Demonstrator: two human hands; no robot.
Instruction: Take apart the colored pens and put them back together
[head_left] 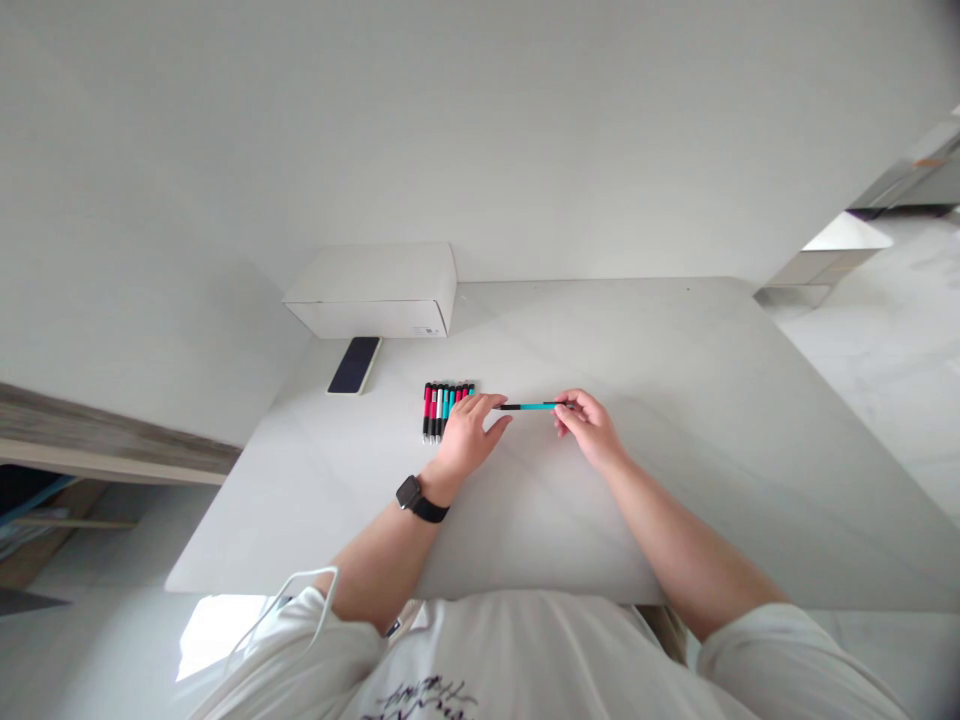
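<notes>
A pen (536,406) with a turquoise barrel and a black grip lies level between my hands, its tip pointing left. My right hand (592,428) pinches its black end between thumb and fingers. At the tip is my left hand (468,434), thumb apart from the stretched fingers; whether the fingertips touch the pen is hard to tell. Partly behind that hand, several pens (433,410) in red, white and turquoise lie side by side in a row on the white table (540,520). A black watch (409,492) is on my left wrist.
A closed white box (375,290) stands at the back left of the table against the wall. In front of it lies a phone (355,365) with a dark screen. A white cable (330,600) loops by my left sleeve, at the table's front edge.
</notes>
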